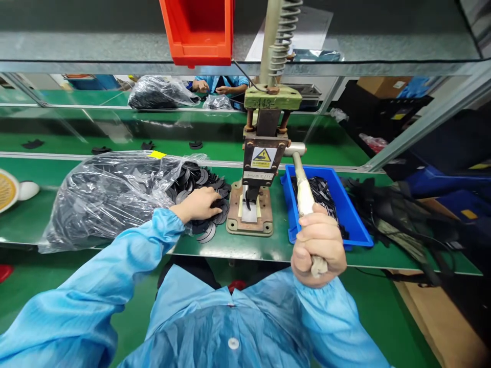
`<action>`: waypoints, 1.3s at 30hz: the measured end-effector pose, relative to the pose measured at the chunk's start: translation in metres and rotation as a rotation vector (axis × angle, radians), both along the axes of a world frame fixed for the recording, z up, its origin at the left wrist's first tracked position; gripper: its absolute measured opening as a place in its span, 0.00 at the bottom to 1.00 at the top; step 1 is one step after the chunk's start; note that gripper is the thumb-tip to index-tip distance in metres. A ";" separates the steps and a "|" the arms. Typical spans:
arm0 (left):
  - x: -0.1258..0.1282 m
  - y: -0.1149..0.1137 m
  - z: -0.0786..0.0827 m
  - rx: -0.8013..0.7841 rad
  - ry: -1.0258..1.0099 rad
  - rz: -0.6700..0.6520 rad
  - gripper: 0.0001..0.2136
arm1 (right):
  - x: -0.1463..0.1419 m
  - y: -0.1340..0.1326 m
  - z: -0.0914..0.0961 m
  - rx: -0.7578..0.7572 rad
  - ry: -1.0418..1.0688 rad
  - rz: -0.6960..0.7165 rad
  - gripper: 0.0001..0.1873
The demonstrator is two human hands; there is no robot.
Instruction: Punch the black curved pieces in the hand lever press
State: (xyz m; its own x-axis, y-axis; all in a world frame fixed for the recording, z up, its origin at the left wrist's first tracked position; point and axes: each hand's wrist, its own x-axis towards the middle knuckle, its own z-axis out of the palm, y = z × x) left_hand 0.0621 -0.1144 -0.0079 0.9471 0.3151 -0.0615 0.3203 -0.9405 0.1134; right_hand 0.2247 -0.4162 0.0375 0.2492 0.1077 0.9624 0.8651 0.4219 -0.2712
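My left hand (200, 204) rests on a pile of black curved flat pieces (207, 231), its fingers apart and their tips among the pieces. The pile spills from the mouth of a large clear plastic bag (103, 199). My right hand (319, 246) is wrapped round the taped lever (303, 186) of a hand press. This hand press (264, 125) stands upright between my hands, with a warning label on its front. Under its ram, a small dark piece (247, 205) shows over the pale plate of the base (233, 225).
A blue tray (358, 230) of black parts sits right of the press. A red bin (203, 53) hangs overhead. Cables and dark straps (406, 225) lie at the right. Across the bench, another person's hands (222, 89) are near bagged parts. A white and orange round object (7, 191) is at left.
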 end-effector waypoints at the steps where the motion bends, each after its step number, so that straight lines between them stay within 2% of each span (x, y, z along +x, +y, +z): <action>1: 0.005 -0.001 0.000 0.015 0.028 -0.005 0.23 | 0.000 0.000 0.000 -0.001 -0.004 0.000 0.11; 6: 0.020 0.001 0.008 -0.021 0.099 0.014 0.22 | 0.000 -0.002 0.001 -0.010 -0.019 0.002 0.10; 12: 0.018 0.013 0.022 -0.170 0.054 0.071 0.20 | 0.000 -0.003 0.001 -0.017 -0.017 -0.009 0.10; 15: 0.010 0.021 0.030 -0.234 -0.028 0.094 0.14 | 0.001 -0.002 0.000 -0.005 -0.019 -0.009 0.11; 18: 0.004 0.022 0.035 -0.288 -0.195 0.134 0.10 | 0.000 -0.001 0.000 0.006 -0.010 -0.018 0.11; 21: 0.003 0.012 0.031 -0.370 -0.307 0.209 0.13 | -0.001 0.000 0.000 0.003 0.000 -0.018 0.11; 24: 0.008 -0.004 0.019 -0.383 -0.367 0.284 0.16 | -0.001 0.000 0.001 0.004 -0.005 -0.013 0.11; 29: 0.019 -0.021 -0.001 -0.412 -0.433 0.339 0.13 | -0.001 -0.002 0.000 -0.019 -0.014 -0.028 0.11; 32: 0.021 -0.020 -0.005 -0.450 -0.384 0.287 0.13 | -0.001 -0.003 0.000 -0.027 -0.011 -0.021 0.10; 34: 0.020 -0.018 -0.005 -0.424 -0.274 0.212 0.12 | -0.001 -0.003 0.001 -0.019 -0.008 -0.015 0.10; 36: 0.019 -0.019 -0.005 -0.333 -0.171 0.156 0.11 | -0.002 -0.002 0.001 -0.011 -0.003 -0.014 0.10; 39: 0.020 -0.024 -0.004 -0.172 -0.121 0.102 0.16 | -0.003 -0.001 0.002 -0.008 0.005 -0.014 0.11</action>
